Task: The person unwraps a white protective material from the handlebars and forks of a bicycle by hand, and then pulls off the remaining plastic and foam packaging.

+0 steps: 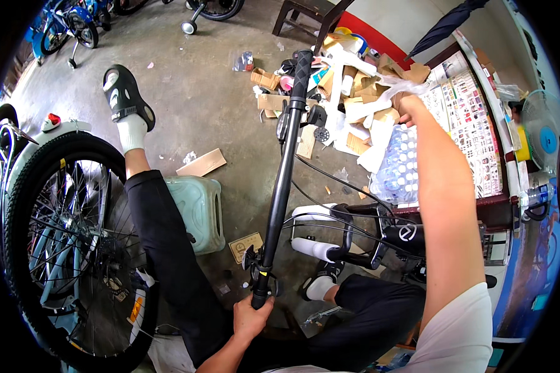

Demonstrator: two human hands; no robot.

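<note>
My left hand is wrapped round the near end of a black bicycle handlebar. This bar runs away from me, with a black rubber grip at its far end. Brake and shifter parts sit just beyond my left hand. My right arm stretches out to the right, and my right hand is over a heap of torn cardboard and wrapping. Pale plastic film lies right by its fingers; whether they grip it is not clear. Below that hand is a shrink-wrapped pack of water bottles.
Left of my leg stands a bicycle wheel with a knobby tyre. A pale green plastic canister is between my legs. The bicycle frame with black cables lies to the right, near a poster-covered table and a fan.
</note>
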